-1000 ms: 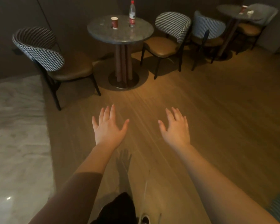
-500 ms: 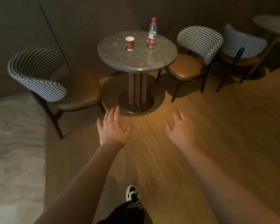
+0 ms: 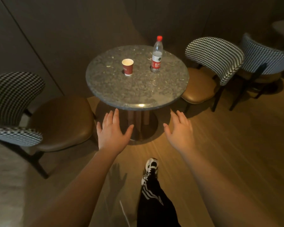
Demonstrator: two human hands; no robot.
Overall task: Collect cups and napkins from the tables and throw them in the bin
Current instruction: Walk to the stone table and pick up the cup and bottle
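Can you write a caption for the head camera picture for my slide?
Two open, empty hands reach toward a round table with a red paper cup and a water bottle.

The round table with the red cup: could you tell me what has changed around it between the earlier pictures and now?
The person has walked up to the round table, which now fills the middle of the view; the second table has nearly slid out at the right. Nothing was taken hold of: the left hand and right hand stay open and empty. The red cup and water bottle stand as before.
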